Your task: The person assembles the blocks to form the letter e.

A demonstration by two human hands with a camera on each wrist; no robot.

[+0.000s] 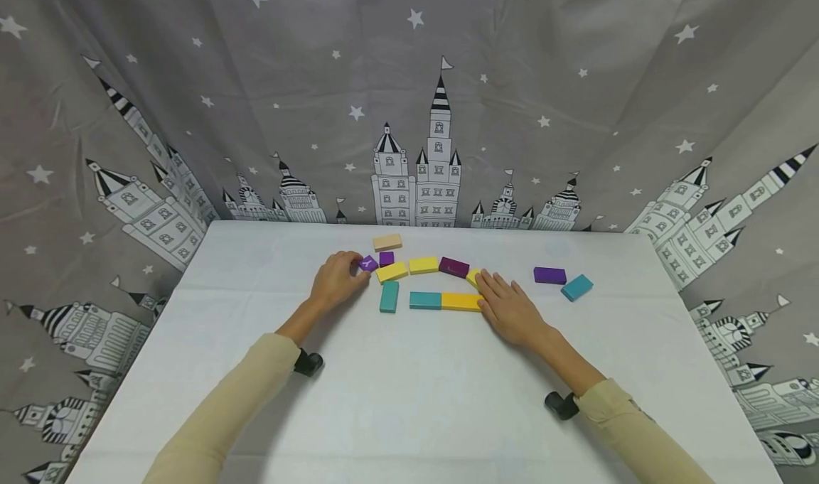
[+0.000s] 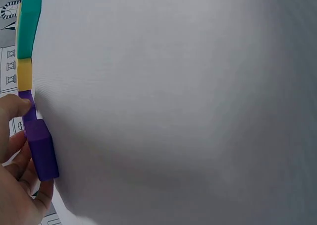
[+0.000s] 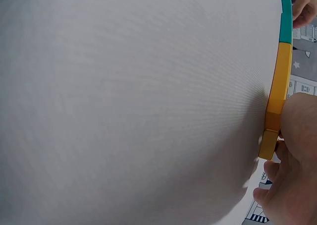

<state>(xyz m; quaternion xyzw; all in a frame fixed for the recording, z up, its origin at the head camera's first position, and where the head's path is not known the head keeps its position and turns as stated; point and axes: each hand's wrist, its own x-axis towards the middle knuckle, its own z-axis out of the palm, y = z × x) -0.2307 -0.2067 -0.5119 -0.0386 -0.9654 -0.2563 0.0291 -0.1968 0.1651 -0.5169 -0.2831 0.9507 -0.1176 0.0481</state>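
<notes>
In the head view my left hand (image 1: 337,281) pinches a small purple block (image 1: 367,263) with a white mark on top, at the left end of a curved row. Seen from the left wrist, that purple block (image 2: 43,148) sits by the thumb and fingers. A second purple block (image 1: 387,258) lies beside it. My right hand (image 1: 512,313) rests with straight fingers over the row's right end, partly covering a yellow block (image 1: 473,277). Its thumb lies by a long yellow block (image 1: 461,302), which meets a teal block (image 1: 425,300) end to end.
Yellow blocks (image 1: 424,265) and a dark maroon block (image 1: 454,267) form the curve's middle. A teal block (image 1: 389,297) stands lengthwise below its left part. A tan block (image 1: 387,242) lies behind. Off to the right are a purple block (image 1: 549,276) and a teal block (image 1: 577,288).
</notes>
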